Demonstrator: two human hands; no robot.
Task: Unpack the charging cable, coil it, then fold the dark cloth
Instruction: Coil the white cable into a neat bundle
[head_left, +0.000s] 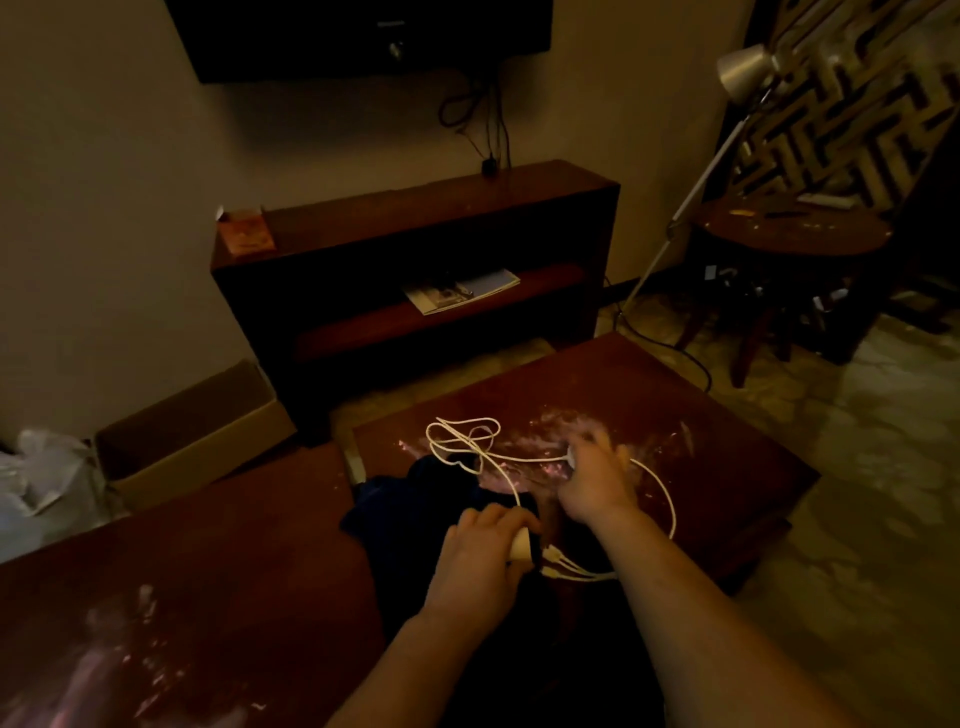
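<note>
Head view: one charging cable (467, 441), unpacked, sprawls in loose tangled loops on the tabletop (675, 415), partly over the one dark cloth (405, 499). Left hand (480, 551) fingers wrap a small white block (521, 552) at the cable's near end. Right hand (592, 483), blurred, grips the cable further along. Suggest anchoring left, clearing the tangle, then feeding even loops.

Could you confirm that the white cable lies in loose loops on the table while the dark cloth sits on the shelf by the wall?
Not quite: the head view shows the cloth draped over the table's near edge, beside the left hand, which holds a white block, not on the shelf. The cable does lie in loose loops on the table.
</note>
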